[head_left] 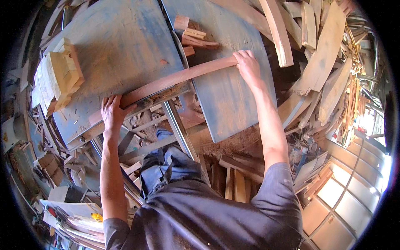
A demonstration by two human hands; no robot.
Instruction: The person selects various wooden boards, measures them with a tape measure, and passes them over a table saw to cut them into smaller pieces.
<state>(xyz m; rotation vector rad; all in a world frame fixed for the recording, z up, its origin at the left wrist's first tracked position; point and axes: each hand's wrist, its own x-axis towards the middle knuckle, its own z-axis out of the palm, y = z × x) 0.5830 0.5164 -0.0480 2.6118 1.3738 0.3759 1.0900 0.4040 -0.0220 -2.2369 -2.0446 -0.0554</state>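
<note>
A cluttered workshop, heaped with rough boards, surrounds a dusty desk with a blue-grey top in two halves, left and right, with a dark slot between them. One long wooden strip spans both halves, running just beside the left half's near edge and crossing the middle of the right half. It is reddish brown, narrow and plain; it looks bowed, though the wide lens bends edges, so its true shape is uncertain. The left hand straddles it near its left end, fingers clamped over the far side and thumb along the near one. The right hand has its fingers clamped on the right end.

One stack of pale blocks sits at the left half's outer edge, clear of the strip. At least four small offcuts, reddish and pale, lie on the right half beside the slot, the nearest close to the strip. One thick beam juts beside the right half's outer edge.
</note>
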